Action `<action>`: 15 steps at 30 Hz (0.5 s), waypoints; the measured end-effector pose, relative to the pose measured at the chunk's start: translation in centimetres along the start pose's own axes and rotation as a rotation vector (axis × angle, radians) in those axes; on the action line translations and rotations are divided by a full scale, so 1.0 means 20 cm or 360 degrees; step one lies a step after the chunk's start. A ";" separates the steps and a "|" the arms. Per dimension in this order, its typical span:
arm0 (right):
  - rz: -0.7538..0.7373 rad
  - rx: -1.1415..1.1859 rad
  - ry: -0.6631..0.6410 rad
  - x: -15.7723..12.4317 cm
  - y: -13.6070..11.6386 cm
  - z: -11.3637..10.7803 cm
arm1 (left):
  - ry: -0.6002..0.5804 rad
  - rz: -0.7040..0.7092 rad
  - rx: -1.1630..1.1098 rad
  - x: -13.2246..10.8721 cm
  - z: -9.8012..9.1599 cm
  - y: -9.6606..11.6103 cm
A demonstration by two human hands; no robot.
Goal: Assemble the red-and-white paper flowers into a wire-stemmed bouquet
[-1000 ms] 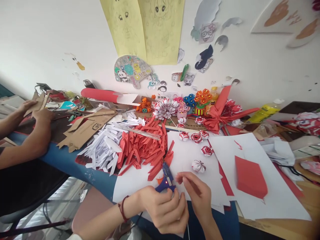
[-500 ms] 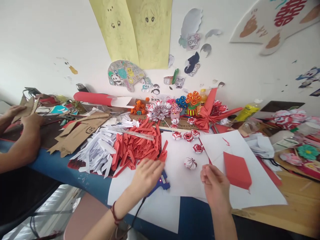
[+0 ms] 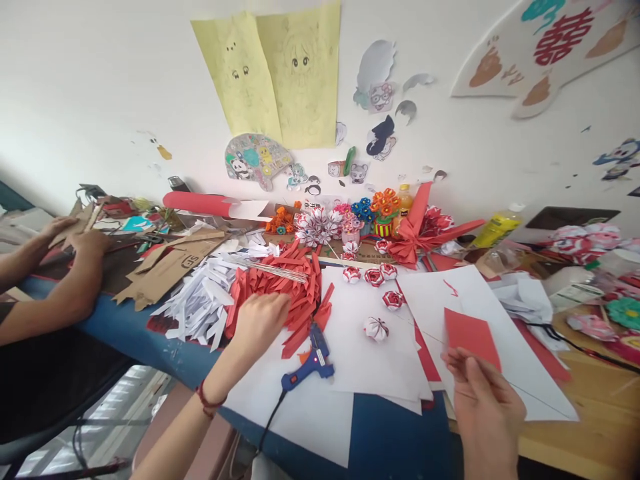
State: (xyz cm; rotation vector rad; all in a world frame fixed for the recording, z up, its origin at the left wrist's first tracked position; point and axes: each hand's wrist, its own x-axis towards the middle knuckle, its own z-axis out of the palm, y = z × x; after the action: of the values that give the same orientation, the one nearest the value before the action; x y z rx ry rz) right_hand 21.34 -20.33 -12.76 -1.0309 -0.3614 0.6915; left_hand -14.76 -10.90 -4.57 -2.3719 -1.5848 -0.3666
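My left hand (image 3: 261,325) is over the near edge of a heap of red folded paper strips (image 3: 300,280). Its fingers are curled in and anything inside them is hidden. Off to the right, my right hand (image 3: 487,393) pinches what looks like a thin wire (image 3: 537,395), faint against the white paper. Just beyond those fingertips lies a red paper piece (image 3: 473,333). A blue glue gun (image 3: 307,367) with a lit red light rests on white paper between my hands. Past it sit a white striped paper ball (image 3: 376,328) and several red-and-white paper flowers (image 3: 393,300).
White paper strips (image 3: 200,300) and torn cardboard (image 3: 165,273) lie left of the red heap. A co-worker's hands (image 3: 83,233) hold cardboard at the far left. Thin wires (image 3: 277,269) lie across the strips. Paper bouquets (image 3: 320,227) and a yellow bottle (image 3: 497,227) line the back.
My left hand has moved left, away from the glue gun, and its fingers have curled in. My right hand has moved right, to the red paper piece. The view has shifted slightly.
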 end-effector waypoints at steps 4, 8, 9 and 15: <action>0.0016 0.0070 -0.0040 -0.01 0.04 -0.05 | -0.0046 0.0044 0.0015 -0.10 0.04 0.08; -0.0046 0.0182 -0.0032 -0.08 0.06 -0.14 | -0.0064 0.0165 -0.0064 -0.03 0.02 0.17; -0.0036 0.0187 -0.0013 -0.10 0.06 -0.16 | -0.0066 0.0226 -0.0081 0.00 0.01 0.20; 0.0074 0.0144 0.0292 -0.11 0.12 -0.47 | -0.0115 0.0599 -0.0107 0.16 0.03 0.47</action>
State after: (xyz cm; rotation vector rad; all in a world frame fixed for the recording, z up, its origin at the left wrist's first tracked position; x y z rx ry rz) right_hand 24.37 -27.20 -19.40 -1.0101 -0.1463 0.6437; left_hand -4.74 -11.46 -4.73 -2.6887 -1.1297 -0.2595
